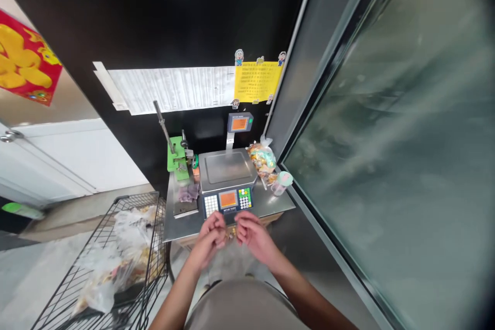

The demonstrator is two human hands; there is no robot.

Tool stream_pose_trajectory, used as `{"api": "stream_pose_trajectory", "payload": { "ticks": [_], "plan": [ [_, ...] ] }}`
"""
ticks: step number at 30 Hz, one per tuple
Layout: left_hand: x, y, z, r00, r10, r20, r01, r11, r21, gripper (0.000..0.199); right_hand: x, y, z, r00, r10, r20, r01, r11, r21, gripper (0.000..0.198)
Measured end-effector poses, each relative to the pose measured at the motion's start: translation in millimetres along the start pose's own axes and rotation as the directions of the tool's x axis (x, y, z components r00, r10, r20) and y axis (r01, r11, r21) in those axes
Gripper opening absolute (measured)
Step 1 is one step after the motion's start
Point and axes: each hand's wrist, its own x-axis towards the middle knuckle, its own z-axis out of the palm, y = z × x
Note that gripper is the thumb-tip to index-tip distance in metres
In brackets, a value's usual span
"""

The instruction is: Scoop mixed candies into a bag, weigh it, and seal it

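Note:
My left hand (211, 240) is raised in front of the scale (227, 172), its fingers curled inward and its thumb bent over them. Close beside it, my right hand (255, 237) is also closed, thumb and fingertips drawn together. A narrow gap separates the two hands. Whatever the fingers may hold is too small or hidden to make out. Between the hands, small golden bits show, and I cannot tell whether they are held or lie farther down. The scale has a bare metal plate, a keypad and a lit orange display (240, 124) on a post.
Left of the scale are a green bag-sealing device (178, 157) and a purple cloth (188, 193). To its right lie a bag of colourful packets (263, 159) and a lidded jar (281, 183). A wire cart (91, 240) with plastic bags stands at left; a glass panel (402, 154) rises at right.

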Motion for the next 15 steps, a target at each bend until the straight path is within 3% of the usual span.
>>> {"api": "stream_pose_trajectory", "payload": {
  "ticks": [3, 6, 11, 15],
  "plan": [
    [2, 8, 11, 1.000, 0.029, -0.012, -0.030, 0.993, -0.116, 0.074, -8, -28, 7, 0.995, -0.038, 0.090, 0.029, 0.994, 0.107, 0.072],
    [1, 4, 10, 0.999, 0.013, -0.045, -0.021, 0.980, -0.196, 0.104, -10, -33, -1, 0.988, 0.020, 0.153, -0.044, 0.987, 0.155, 0.094],
    [-11, -4, 10, 0.993, 0.018, -0.113, -0.045, 0.970, -0.237, 0.113, -13, -22, -17, 0.969, 0.110, 0.219, -0.148, 0.976, 0.162, 0.101],
    [-11, -17, 10, 0.989, 0.002, -0.151, -0.018, 0.994, -0.106, 0.101, -16, -3, -38, 0.960, 0.185, 0.209, -0.200, 0.979, 0.050, 0.083]
  ]
}}
